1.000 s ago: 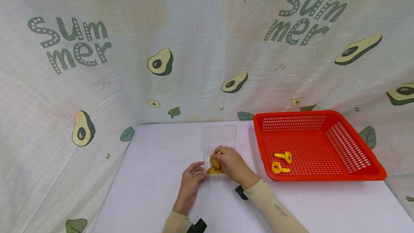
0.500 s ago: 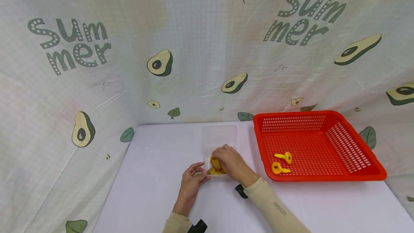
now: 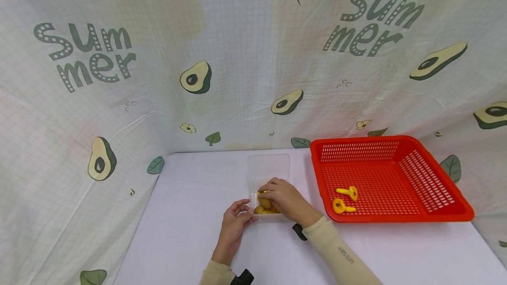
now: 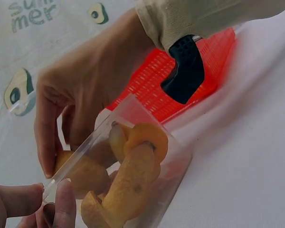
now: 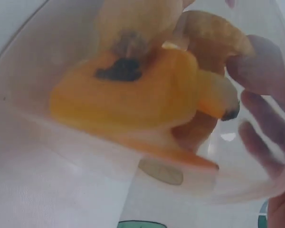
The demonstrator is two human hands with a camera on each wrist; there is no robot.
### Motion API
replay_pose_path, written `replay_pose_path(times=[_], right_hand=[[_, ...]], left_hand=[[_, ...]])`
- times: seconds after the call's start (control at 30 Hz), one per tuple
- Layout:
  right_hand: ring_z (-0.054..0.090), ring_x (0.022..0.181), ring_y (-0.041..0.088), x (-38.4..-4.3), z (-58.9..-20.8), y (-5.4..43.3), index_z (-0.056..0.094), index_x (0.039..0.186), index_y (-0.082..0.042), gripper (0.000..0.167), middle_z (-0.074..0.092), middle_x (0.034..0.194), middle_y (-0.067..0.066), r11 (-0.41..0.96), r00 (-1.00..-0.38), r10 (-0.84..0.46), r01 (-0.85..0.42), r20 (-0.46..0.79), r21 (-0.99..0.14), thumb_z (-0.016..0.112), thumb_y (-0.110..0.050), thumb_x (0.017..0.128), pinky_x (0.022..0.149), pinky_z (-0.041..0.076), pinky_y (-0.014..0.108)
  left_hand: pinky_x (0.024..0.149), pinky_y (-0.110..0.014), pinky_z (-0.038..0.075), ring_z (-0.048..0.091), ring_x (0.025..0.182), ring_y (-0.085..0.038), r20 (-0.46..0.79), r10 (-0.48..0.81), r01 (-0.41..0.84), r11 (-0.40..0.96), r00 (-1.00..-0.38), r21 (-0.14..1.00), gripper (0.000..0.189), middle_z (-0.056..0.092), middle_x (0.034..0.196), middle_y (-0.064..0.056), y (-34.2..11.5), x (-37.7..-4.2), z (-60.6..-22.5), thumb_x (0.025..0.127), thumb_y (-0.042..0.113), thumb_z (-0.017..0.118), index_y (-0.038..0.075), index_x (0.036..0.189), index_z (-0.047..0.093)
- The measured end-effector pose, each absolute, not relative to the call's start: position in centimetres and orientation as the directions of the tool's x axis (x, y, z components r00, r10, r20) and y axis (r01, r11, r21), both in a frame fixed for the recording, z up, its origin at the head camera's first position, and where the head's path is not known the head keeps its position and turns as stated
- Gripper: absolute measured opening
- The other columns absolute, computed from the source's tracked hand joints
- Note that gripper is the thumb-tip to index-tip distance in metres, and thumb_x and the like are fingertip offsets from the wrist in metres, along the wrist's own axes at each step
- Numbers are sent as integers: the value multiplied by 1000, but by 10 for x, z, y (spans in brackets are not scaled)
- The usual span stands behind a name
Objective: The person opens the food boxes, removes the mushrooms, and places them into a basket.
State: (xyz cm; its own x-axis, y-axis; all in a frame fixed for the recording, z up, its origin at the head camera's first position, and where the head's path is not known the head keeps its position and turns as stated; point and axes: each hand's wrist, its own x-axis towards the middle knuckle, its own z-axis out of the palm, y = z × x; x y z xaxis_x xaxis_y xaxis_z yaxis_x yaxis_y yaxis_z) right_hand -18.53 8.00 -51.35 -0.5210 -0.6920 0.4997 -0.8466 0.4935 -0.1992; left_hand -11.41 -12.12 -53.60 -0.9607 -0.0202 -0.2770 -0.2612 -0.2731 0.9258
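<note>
A clear plastic box (image 3: 270,218) with its lid (image 3: 269,166) folded back stands on the white table, holding several yellow-orange mushrooms (image 4: 133,183). My left hand (image 3: 234,227) pinches the box's left rim between thumb and fingers. From the right, my right hand (image 3: 288,200) reaches over the box, its fingers curled at a mushroom (image 3: 264,200) near the far left part of the box. In the left wrist view those fingers touch this mushroom (image 4: 80,173) by the rim. Through the box wall, the right wrist view shows blurred mushrooms (image 5: 128,95) close up.
A red perforated basket (image 3: 396,219) stands on the right side of the table, with two yellow mushrooms (image 3: 343,206) lying in its left part. Behind the table hangs a printed curtain (image 3: 237,47) with avocado pictures.
My right hand has shifted slightly to the right, and its forefinger has straightened over the mushroom. The left hand and the basket stay where they were.
</note>
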Motion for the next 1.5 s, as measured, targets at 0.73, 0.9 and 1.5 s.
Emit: replay_pose_path(times=[0.73,0.9,1.5], right_hand=[[67,101,22,-183,-510,92,81,118,-8,39,78,117,3,610,-564,-307,-735,767,-296,88,1,81,88,62,36],[66,99,24,-180,-509,92,82,114,-7,34,79,112,5,624,-578,-243,-708,779,-330,89,0,82,86,61,38],[66,97,28,-164,-502,112,81,111,-4,22,78,107,8,634,-527,-140,-698,838,-333,84,-5,89,86,55,30]], left_hand=[[84,-28,66,63,83,-11,-298,-27,-280,-268,-954,922,43,54,104,-7,-119,-116,-537,99,-11,63,-16,140,49],[84,-28,66,63,84,-12,-302,-28,-284,-266,-953,921,44,55,102,-5,-119,-115,-538,99,-11,63,-16,140,49],[84,-27,66,63,84,-12,-308,-35,-286,-284,-951,915,44,55,102,-4,-119,-114,-537,99,-11,64,-14,140,50]])
